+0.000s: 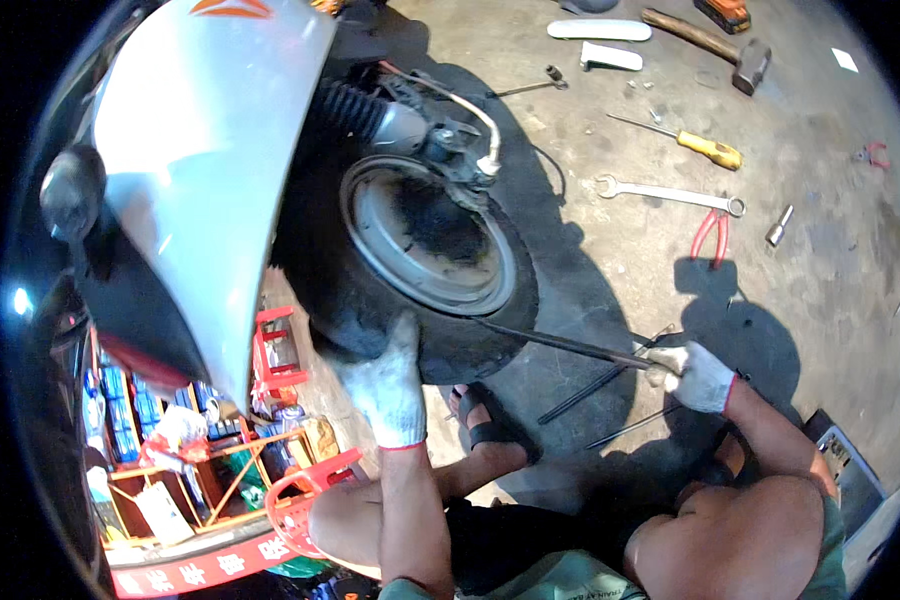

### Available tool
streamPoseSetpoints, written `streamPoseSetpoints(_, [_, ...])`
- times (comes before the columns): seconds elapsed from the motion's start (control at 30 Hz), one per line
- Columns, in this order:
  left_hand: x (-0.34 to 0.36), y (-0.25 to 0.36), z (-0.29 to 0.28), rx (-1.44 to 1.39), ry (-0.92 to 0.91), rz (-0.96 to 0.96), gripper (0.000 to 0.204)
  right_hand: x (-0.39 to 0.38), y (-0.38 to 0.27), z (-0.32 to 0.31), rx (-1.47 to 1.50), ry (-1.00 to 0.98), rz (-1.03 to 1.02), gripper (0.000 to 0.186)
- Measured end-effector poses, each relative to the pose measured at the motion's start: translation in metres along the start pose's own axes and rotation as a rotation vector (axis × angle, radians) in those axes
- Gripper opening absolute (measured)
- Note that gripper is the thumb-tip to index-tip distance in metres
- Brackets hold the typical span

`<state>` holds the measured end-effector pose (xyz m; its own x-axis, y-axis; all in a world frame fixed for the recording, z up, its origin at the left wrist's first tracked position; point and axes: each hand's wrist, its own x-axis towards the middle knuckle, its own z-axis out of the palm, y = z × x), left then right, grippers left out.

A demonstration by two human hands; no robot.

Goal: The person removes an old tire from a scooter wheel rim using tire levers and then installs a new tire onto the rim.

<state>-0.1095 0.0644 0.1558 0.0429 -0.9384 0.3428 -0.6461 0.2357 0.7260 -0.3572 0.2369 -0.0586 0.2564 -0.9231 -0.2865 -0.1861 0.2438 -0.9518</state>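
Observation:
A scooter's wheel stands in front of me, a black tyre around a grey metal rim. My left hand, in a white knit glove, grips the tyre's near edge, thumb on the sidewall and the other fingers partly hidden. My right hand, gloved too, is closed round the outer end of a long dark tyre lever. The lever slants up to the left, and its far tip meets the line between rim and tyre; whether it is under the bead I cannot tell.
Silver scooter bodywork rises at the left. On the floor lie a hammer, a yellow-handled screwdriver, a combination wrench, red-handled pliers, a socket and dark bars. A red plastic stool is lower left.

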Motion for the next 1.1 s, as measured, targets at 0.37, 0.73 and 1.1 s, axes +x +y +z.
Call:
streamPoseSetpoints(0.37, [0.017,-0.01,-0.113,0.263,-0.497,-0.023,0.057,-0.042,0.01,-0.027,-0.159,0.213,0.057,0.019])
streamPoseSetpoints(0.73, [0.004,-0.224,-0.393,0.414,-0.214,-0.518,0.047,-0.061,-0.168,-0.097,-1.237,0.042,0.108,0.018])
streamPoseSetpoints(1.1, [-0.255,-0.36,-0.321,0.448,-0.675,-0.692,0.061,0.031,-0.264,0.063,-1.533,-0.481,-0.106,0.02])
